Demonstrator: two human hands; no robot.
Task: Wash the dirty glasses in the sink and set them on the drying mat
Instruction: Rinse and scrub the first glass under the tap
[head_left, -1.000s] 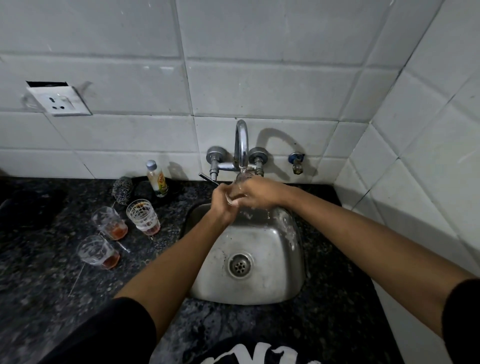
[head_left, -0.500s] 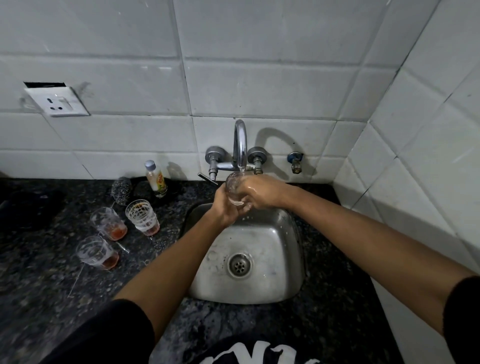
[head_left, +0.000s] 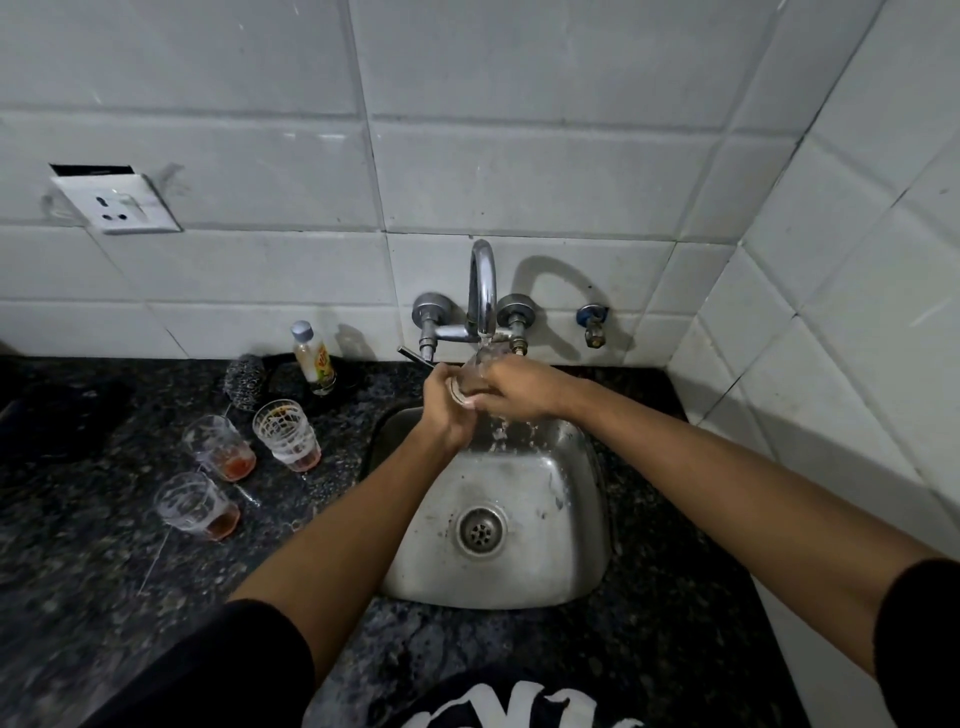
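Head view: the only writing is on the small bottle (head_left: 313, 358) at the wall left of centre, whose yellow label is too small to read, and on the dark shirt at the bottom edge, where white letters are cut off by the frame.

At centre, both hands meet under the tap (head_left: 482, 291). The left hand (head_left: 444, 402) and the right hand (head_left: 511, 387) each curl their fingers around a clear glass (head_left: 470, 382), held tilted above the back of the steel sink (head_left: 519, 566) while water runs onto it and splashes down the back wall of the basin.

The sink sits in a dark speckled counter (head_left: 83, 566), with bare counter to the lower left and a narrow strip to the right before the tiled side wall. Left of the basin stand three dirty glasses (head_left: 223, 454) with reddish dregs, close together, and behind them a steel scrubber (head_left: 245, 382). A wall socket (head_left: 115, 203) is at upper left.
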